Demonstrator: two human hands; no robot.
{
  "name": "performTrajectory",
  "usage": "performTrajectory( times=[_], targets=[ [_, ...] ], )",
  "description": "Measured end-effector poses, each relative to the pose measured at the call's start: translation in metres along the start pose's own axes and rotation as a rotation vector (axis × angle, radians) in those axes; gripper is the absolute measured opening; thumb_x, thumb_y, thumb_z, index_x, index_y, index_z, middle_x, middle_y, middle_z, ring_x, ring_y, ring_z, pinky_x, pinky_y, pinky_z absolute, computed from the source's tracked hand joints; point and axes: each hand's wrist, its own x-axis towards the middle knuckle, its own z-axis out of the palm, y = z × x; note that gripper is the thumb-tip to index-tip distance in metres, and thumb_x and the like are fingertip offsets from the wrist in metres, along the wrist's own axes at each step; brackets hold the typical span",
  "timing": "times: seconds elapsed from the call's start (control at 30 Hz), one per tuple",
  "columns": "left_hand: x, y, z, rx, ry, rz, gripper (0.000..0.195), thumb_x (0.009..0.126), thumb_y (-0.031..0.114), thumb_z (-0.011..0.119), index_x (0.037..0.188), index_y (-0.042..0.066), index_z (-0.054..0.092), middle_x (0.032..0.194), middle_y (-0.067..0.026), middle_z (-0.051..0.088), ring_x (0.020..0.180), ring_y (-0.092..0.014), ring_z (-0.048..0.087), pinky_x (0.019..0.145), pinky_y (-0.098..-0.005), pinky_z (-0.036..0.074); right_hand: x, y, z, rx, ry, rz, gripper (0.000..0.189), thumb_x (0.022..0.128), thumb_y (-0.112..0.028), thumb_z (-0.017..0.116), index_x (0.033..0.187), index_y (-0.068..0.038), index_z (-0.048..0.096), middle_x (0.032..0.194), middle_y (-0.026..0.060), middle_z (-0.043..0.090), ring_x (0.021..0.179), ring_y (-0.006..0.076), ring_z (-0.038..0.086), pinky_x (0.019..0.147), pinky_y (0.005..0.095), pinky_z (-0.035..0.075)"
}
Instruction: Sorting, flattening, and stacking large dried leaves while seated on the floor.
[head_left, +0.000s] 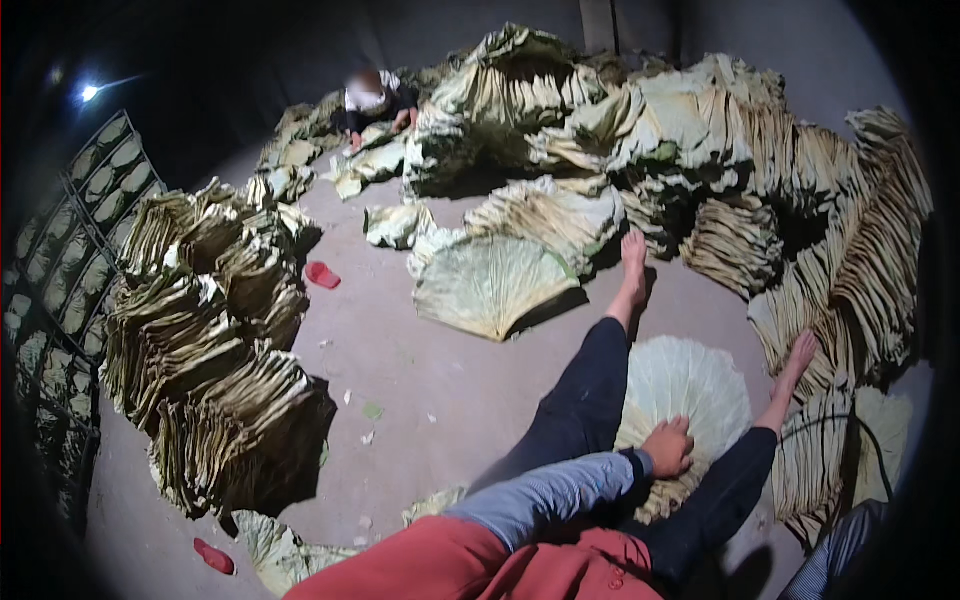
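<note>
My left hand (670, 448) rests palm down, fingers apart, on a pale dried leaf, most likely a lotus leaf (686, 375). This round leaf lies fanned out on the floor between my outstretched legs, over brown crumpled leaf layers (664, 501). My right hand is out of view; only the striped right sleeve (847, 544) shows at the lower right edge. Beside that sleeve stands a row of folded leaves (810, 457). Beyond my left foot (634, 251), a fan-shaped leaf (491, 285) lies against a wider leaf bundle (551, 214).
Leaf stacks stand at left (225, 427), right (877, 270) and back (675, 112). Another person (375, 101) crouches among leaves at the back. Red slippers (322, 274) lie on the floor (420, 382). A metal rack (82, 217) holding leaf bundles borders the left.
</note>
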Motion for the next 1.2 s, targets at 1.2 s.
performTrajectory(
  times=[1.2],
  targets=[
    [0.018,0.0,0.03,0.038,0.059,0.177,0.027,0.066,0.03,0.063,0.076,0.006,0.068,0.097,-0.0185,0.062,0.102,-0.039,0.052,0.09,-0.0509,0.04,-0.085,0.123,0.037,0.016,-0.088,0.223,0.043,0.082,-0.02,0.061,0.122,-0.005,0.055,0.128,0.0147,0.051,0.108,0.0213,0.054,0.089,0.0339,0.044]
  ],
)
